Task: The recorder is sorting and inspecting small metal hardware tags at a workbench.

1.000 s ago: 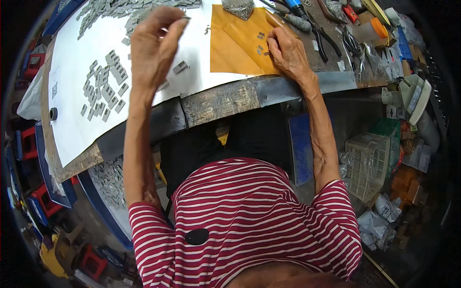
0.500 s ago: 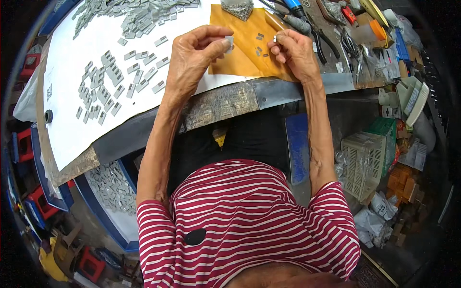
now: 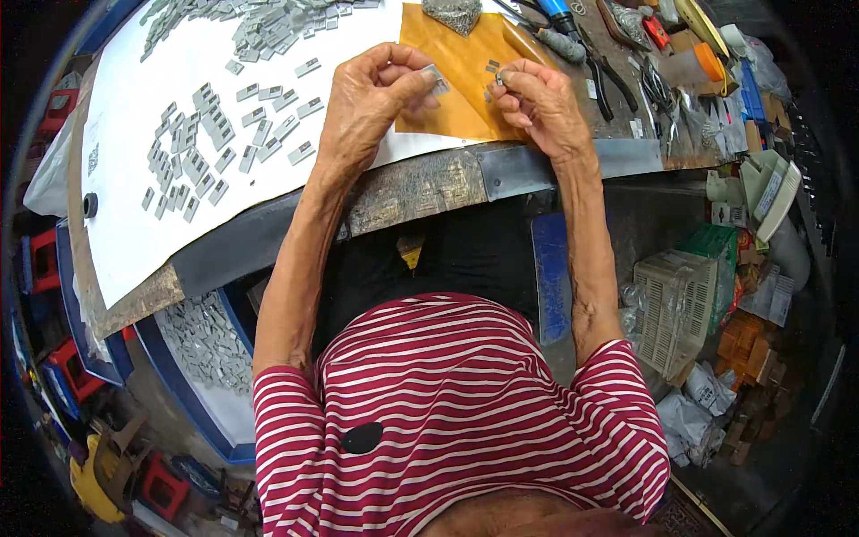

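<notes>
I saw small blocks (image 3: 215,127) on the paper sheet (image 3: 116,237), left of the mat (image 3: 470,112); pliers (image 3: 598,82) lay to its right, a tray (image 3: 182,403) below the table (image 3: 412,195), near left.

Beside the pale slatted crate (image 3: 671,309) are a green container (image 3: 709,240) and plastic bags (image 3: 693,422); well to its left is a red stool (image 3: 157,466).

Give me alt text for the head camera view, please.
A person's left hand pinches a grey piece and their right hand a tiny piece, both above an orange sheet. Many grey pieces lie on white paper to the left; pliers lie to the right.
</notes>
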Available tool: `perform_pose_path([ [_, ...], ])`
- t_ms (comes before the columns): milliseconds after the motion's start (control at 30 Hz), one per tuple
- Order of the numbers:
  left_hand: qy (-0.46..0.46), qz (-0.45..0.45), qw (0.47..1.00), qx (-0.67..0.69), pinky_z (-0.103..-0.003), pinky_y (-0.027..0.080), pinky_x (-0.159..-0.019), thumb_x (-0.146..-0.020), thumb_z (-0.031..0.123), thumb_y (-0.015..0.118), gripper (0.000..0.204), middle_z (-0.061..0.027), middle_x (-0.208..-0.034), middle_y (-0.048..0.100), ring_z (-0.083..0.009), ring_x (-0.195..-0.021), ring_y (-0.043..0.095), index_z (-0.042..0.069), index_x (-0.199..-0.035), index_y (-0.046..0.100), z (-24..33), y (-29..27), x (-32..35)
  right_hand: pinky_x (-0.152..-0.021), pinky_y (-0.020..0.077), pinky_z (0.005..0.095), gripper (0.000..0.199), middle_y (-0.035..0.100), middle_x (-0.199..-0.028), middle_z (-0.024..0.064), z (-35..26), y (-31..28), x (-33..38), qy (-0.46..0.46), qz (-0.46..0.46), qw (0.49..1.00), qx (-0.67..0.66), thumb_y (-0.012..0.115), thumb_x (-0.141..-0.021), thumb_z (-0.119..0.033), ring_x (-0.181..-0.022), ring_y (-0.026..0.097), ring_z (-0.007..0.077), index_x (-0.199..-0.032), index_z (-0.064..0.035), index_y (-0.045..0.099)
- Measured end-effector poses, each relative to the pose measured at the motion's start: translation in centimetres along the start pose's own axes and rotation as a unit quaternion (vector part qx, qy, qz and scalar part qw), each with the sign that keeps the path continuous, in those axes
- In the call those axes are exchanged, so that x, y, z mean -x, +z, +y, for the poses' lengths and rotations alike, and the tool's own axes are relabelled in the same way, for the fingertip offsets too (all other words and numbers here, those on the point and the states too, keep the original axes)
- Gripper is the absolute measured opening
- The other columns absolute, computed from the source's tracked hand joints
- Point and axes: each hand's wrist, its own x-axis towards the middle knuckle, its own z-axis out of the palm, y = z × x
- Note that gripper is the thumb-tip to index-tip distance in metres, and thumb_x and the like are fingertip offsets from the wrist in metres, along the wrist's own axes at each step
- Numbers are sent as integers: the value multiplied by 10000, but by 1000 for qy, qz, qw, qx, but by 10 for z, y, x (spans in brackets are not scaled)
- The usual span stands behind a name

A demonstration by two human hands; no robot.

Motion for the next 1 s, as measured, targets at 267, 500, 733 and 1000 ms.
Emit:
perform_pose_path([
  [267, -33, -15, 999, 37, -199, 452, -581, -787, 100, 616, 160, -53, -700, 588, -89, -622, 562, -21, -881, 572, -3, -3, -2, -400, 339, 144, 65, 545, -763, 85, 2, 1, 4, 26, -57, 994, -92, 535, -823, -43, -544, 462, 63, -877, -10, 517],
  [500, -47, -22, 996, 77, -186, 426, -523, -779, 123, 628, 145, -45, -679, 581, -72, -571, 529, -2, -839, 588, -2, -5, 1, -379, 335, 143, 78, 562, -743, 82, 1, 15, 7, 12, -74, 994, -85, 538, -815, -35, -543, 473, 54, -885, -2, 527],
  [733, -43, -10, 998, 40, -193, 461, -506, -788, 130, 626, 171, -78, -667, 609, -95, -533, 556, -10, -870, 571, 2, -3, 5, -396, 359, 145, 109, 585, -715, 67, 3, 25, 9, -18, -80, 995, -55, 556, -797, -22, -539, 491, 53, -900, 10, 564],
  [1000, -22, 11, 999, 23, -208, 512, -563, -799, 87, 609, 181, -95, -698, 625, -118, -605, 608, -37, -924, 564, 1, 2, 6, -411, 375, 151, 110, 588, -689, 44, 9, 44, 12, -71, -21, 997, 21, 587, -782, -36, -541, 497, 43, -882, 8, 591],
])
